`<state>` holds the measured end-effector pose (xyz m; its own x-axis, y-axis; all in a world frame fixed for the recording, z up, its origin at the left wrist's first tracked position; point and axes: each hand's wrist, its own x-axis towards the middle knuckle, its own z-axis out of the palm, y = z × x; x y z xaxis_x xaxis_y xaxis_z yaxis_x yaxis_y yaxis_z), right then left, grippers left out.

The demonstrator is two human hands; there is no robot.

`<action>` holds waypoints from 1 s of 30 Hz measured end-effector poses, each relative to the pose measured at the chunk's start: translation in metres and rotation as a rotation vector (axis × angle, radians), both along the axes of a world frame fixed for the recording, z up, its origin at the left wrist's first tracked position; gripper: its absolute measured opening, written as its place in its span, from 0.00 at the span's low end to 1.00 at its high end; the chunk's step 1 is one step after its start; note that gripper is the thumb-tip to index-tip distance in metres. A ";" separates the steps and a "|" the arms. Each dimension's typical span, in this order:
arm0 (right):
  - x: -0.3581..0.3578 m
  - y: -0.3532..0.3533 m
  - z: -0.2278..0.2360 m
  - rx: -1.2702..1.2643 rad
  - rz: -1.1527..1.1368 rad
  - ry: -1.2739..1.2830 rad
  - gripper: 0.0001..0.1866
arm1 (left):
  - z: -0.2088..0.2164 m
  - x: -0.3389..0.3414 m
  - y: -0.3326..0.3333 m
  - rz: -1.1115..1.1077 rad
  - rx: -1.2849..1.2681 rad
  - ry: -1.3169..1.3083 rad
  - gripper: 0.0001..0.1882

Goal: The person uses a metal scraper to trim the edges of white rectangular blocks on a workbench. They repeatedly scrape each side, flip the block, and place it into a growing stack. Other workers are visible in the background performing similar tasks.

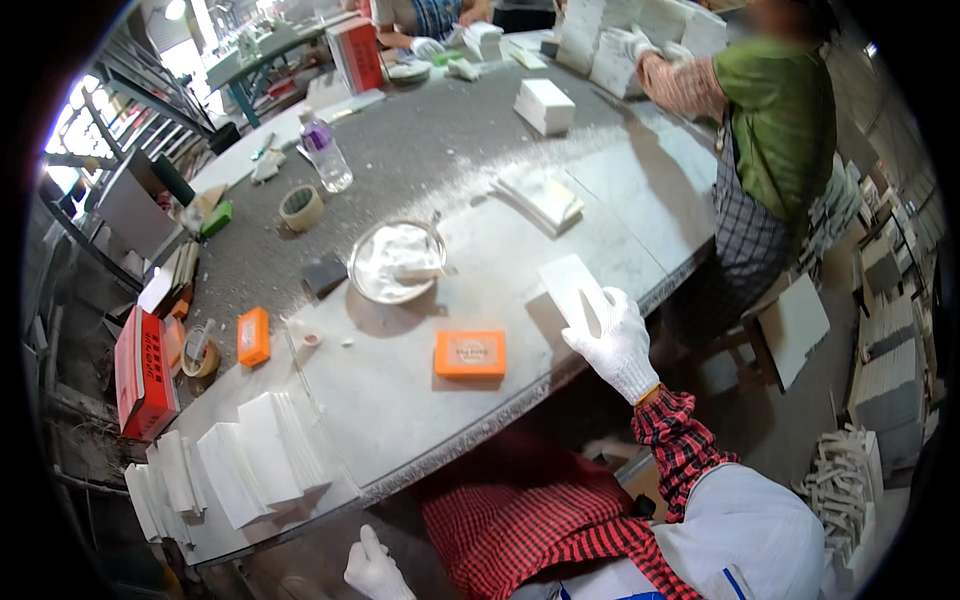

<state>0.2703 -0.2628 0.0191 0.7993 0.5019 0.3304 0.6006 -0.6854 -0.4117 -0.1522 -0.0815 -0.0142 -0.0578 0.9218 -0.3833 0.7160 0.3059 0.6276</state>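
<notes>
My right hand (615, 345), in a white knit glove, grips a thin white rectangular tile (573, 283) over the table's near edge. Thumb and fingers pinch the tile's lower end, and its far end points away from me. Low in the picture, off the table's near edge, my left hand (376, 568) wears the same kind of glove. Its fingers look curled in, with nothing visible in them. Left of the tile lies an orange block (470, 354) with dark print. Beyond that, a metal bowl (353, 270) holds white powder and a flat-handled tool (425, 273).
White tiles (265, 450) stand in leaning rows at the near left. A tile stack (540, 200) lies farther right. A second orange block (254, 336), tape roll (300, 208), bottle (326, 152) and red box (146, 372) stand leftward. A person in green (770, 130) works at the right.
</notes>
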 end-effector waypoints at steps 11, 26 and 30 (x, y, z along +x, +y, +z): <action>0.024 0.013 -0.010 -0.221 -0.042 -0.263 0.34 | 0.012 -0.004 -0.007 -0.177 0.510 -0.108 0.24; -0.023 0.018 0.001 -0.050 0.035 -0.318 0.29 | 0.056 0.059 0.052 -0.099 1.064 0.412 0.34; -0.015 0.008 -0.003 -0.141 -0.034 -0.174 0.31 | 0.056 0.054 0.073 -0.152 0.781 0.446 0.45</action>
